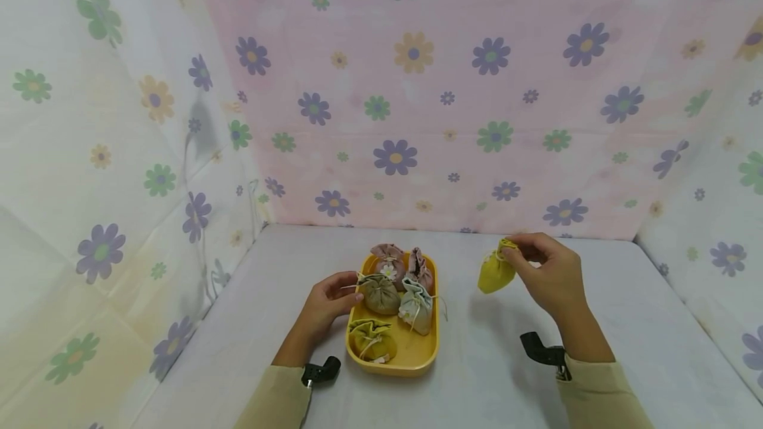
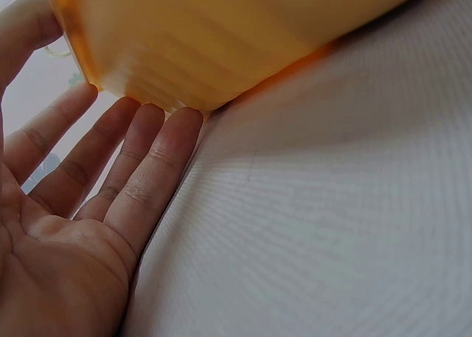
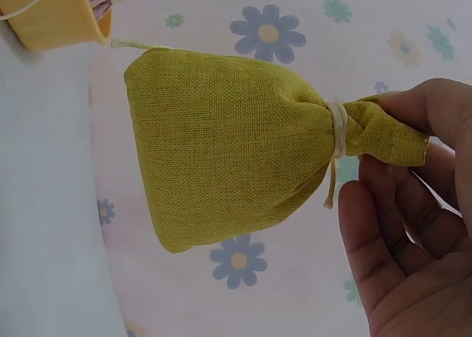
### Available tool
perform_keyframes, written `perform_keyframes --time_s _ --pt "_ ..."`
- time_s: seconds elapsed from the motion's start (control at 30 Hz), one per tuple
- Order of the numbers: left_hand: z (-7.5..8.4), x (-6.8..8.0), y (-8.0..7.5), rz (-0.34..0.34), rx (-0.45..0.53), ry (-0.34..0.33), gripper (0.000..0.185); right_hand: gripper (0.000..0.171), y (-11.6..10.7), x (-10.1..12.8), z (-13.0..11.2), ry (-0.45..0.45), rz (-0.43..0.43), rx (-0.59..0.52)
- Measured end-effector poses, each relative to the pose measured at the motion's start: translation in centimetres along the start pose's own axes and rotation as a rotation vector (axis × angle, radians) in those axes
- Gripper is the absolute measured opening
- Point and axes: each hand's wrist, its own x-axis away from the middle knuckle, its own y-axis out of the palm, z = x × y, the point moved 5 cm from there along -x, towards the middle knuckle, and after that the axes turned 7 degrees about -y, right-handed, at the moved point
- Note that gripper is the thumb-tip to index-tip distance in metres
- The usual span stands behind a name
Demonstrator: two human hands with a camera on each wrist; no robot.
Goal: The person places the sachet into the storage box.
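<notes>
Now I see right hand [image 1: 551, 273] pinching gathered neck of yellow pouch [image 1: 496, 273], pouch hanging above worktop [image 1: 238, 323], right of tray [image 1: 424, 349]. Left hand [image 1: 329, 301] open, straight fingers [image 2: 158, 160] touching tray's left wall. Five pouches [image 1: 396, 296] lie in tray.

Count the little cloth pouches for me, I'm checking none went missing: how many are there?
6. Five lie in the yellow tray: two pink at the back, an olive one, a pale green one, a yellow one in front. The right hand holds the sixth, yellow pouch. Others may be hidden.
</notes>
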Motion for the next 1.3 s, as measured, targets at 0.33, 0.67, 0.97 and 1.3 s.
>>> perform_keyframes --time_s 0.33,0.67,0.97,1.3 --pt "0.1 0.1 0.0 -0.008 0.019 0.002 0.060 0.014 0.4 0.0 -2.2 -0.142 -0.018 -0.046" --pt "0.1 0.1 0.1 -0.006 0.020 0.004 0.060 0.019 1.5 0.3 -4.7 -0.254 -0.079 -0.104" --pt "-0.1 -0.1 0.0 -0.008 0.017 0.000 0.060 0.021 2.8 1.0 -6.6 -0.302 -0.151 -0.141" --pt "0.0 0.0 0.0 -0.014 0.021 -0.003 0.060 0.021 4.6 2.1 -8.7 -0.337 -0.273 -0.219"
